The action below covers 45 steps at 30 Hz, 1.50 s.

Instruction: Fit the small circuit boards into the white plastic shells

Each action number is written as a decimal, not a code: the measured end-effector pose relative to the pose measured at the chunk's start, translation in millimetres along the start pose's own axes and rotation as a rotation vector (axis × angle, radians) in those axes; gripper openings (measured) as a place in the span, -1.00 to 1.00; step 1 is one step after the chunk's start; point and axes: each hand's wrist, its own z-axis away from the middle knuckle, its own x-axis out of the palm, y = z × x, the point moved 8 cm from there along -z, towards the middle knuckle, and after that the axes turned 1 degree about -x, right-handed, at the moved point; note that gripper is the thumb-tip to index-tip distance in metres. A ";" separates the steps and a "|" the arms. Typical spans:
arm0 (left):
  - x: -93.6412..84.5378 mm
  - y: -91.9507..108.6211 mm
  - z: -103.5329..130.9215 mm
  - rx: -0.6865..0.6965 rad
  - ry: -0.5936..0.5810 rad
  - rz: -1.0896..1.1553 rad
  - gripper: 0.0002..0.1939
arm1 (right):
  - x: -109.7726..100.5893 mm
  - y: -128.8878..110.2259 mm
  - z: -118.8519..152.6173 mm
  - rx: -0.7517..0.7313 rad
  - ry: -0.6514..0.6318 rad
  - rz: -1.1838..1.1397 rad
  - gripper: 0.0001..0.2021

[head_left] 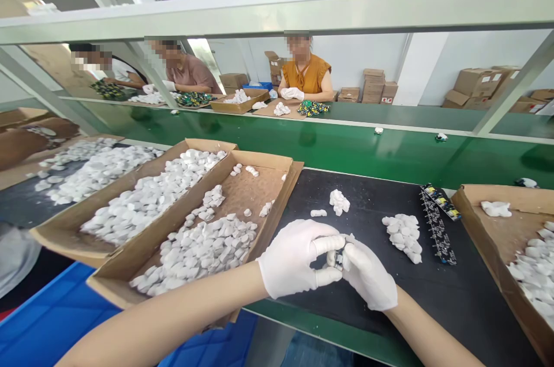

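Note:
My left hand (303, 257) and my right hand (367, 274), both in white gloves, meet above the black mat (355, 321). Their fingers pinch a small white and dark piece (337, 257) between them, partly covered by the fingertips. Beyond the hands lie a white clump (339, 202) and a short white piece (318, 213). A larger pile of white pieces (403, 236) is to the right, beside dark circuit board strips (437, 225) with yellow parts.
Cardboard trays of white pieces (203, 246) stand at the left, another tray (480, 246) at the right. A green belt (337, 150) runs behind, carrying small pieces. A frame bar (277, 9) crosses overhead. Several people sit across; another person's arm (34, 139) reaches in at far left.

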 end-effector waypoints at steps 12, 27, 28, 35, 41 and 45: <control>-6.3 6.4 -2.7 0.060 0.095 0.014 -0.88 | 2.0 8.3 -0.9 0.064 0.013 -0.261 -0.71; -1.8 -2.4 -1.5 -0.002 0.072 -0.019 -0.84 | -2.9 2.3 -3.9 0.036 0.062 -0.045 -0.70; -0.9 -3.4 -1.5 -0.005 0.068 -0.020 -0.83 | -3.4 0.3 -3.6 0.026 0.062 0.002 -0.73; 1.5 -3.9 -1.5 -0.028 0.060 0.009 -0.73 | 0.7 3.1 -4.0 0.050 0.054 -0.045 -0.72; 4.4 -8.4 -1.9 -0.064 0.022 0.035 -0.78 | -2.5 4.9 -6.4 0.024 0.062 -0.087 -0.63; 7.9 -12.4 -2.7 -0.025 -0.014 0.035 -0.69 | 4.2 5.8 -5.6 0.025 -0.021 -0.230 -0.64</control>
